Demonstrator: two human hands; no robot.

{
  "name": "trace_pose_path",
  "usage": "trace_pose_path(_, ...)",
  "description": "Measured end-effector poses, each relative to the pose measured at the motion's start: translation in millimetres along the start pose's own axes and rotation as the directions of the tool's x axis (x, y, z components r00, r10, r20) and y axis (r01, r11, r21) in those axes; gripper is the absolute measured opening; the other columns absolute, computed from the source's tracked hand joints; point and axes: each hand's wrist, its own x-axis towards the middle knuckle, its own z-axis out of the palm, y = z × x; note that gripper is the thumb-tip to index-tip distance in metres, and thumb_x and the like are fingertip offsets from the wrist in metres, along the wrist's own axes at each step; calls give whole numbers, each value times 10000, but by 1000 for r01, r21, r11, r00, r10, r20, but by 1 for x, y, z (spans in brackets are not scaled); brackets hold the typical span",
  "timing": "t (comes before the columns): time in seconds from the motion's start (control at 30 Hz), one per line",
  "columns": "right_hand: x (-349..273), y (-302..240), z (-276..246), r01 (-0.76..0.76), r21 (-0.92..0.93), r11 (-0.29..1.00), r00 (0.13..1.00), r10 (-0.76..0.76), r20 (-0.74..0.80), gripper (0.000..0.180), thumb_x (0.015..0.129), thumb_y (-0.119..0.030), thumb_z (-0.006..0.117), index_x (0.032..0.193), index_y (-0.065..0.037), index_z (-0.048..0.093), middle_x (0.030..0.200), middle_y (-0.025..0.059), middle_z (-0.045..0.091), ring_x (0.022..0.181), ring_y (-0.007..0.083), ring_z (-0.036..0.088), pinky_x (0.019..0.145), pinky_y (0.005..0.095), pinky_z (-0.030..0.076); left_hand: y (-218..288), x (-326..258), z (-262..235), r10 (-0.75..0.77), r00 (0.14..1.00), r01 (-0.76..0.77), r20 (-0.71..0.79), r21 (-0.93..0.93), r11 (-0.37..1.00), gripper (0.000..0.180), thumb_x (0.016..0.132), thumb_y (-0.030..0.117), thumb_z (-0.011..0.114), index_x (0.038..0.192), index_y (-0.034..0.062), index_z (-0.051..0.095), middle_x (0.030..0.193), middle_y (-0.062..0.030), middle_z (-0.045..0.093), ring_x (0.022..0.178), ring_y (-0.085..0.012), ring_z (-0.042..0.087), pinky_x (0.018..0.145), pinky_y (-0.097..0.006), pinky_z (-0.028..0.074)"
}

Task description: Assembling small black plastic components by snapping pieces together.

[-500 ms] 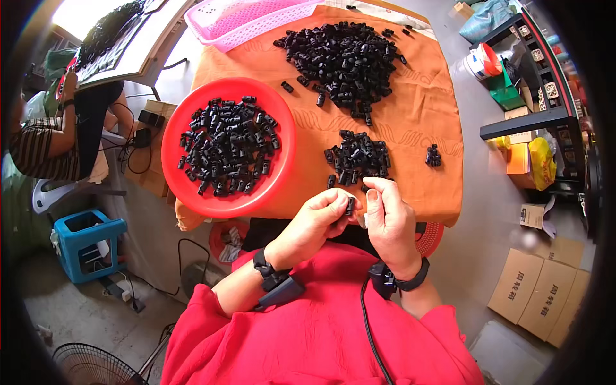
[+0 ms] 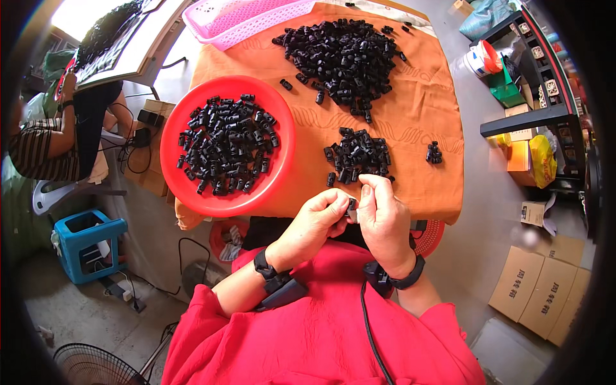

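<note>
Just past the table's near edge, my left hand (image 2: 312, 226) pinches a small black cord lock (image 2: 351, 203) between thumb and fingers. My right hand (image 2: 386, 228) is close against it, thumb and fingers pressed together by the cord lock's lower end. Something small and pale shows between the two hands, too small to name. Beyond my fingers lies a small heap of black cord locks (image 2: 357, 154) on the orange cloth (image 2: 308, 186). To the left, a red round tray (image 2: 172, 168) holds many more of the same kind.
A large black heap (image 2: 346, 61) covers the table's far part. A tiny cluster (image 2: 434, 153) lies at the right. A pink basket (image 2: 237, 32) stands at the far left. Left of the table are a blue stool (image 2: 90, 247) and another person (image 2: 58, 138); cardboard boxes (image 2: 539, 292) stand right.
My right hand has shifted slightly left and up, closing in on the cord lock. My left hand stays nearly in place, still pinching it.
</note>
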Motion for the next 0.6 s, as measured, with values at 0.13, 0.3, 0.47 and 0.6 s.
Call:
trace_pose_path(0.13,1,0,1,-3,2,1000,1000,3,-1,138,948,-46,606,1086,-33,605,672,134,636,634,311,661,561,416,502,0,0,-2,18,1000,-18,12,15,1000,228,1040,333,555,1066,111,599,881,30,570,707,-47,426,634,-203,355)
trace_pose_path(0.3,2,-1,3,-8,-4,1000,1000,8,-5,130,950,-48,603,1079,-31,606,674,137,638,635,314,663,559,417,504,-3,2,-3,17,1000,-17,-2,8,1000,219,1040,327,557,1074,114,594,879,32,568,705,-44,426,642,-201,366)
trace_pose_path(0.47,1,-1,4,-31,2,1000,1000,31,-1,123,955,-65,600,1075,-37,609,689,151,648,644,323,670,553,425,506,-2,2,-3,14,1000,-14,-5,-9,1000,220,1041,325,556,1076,110,590,876,31,564,711,-48,436,649,-204,376)
trace_pose_path(0.6,1,0,4,-54,12,998,998,54,12,124,958,-74,597,1077,-41,610,697,157,650,649,329,672,555,428,508,-5,3,-5,15,1000,-15,-2,-11,1000,222,1043,324,551,1075,107,585,877,29,562,717,-51,439,651,-208,377)
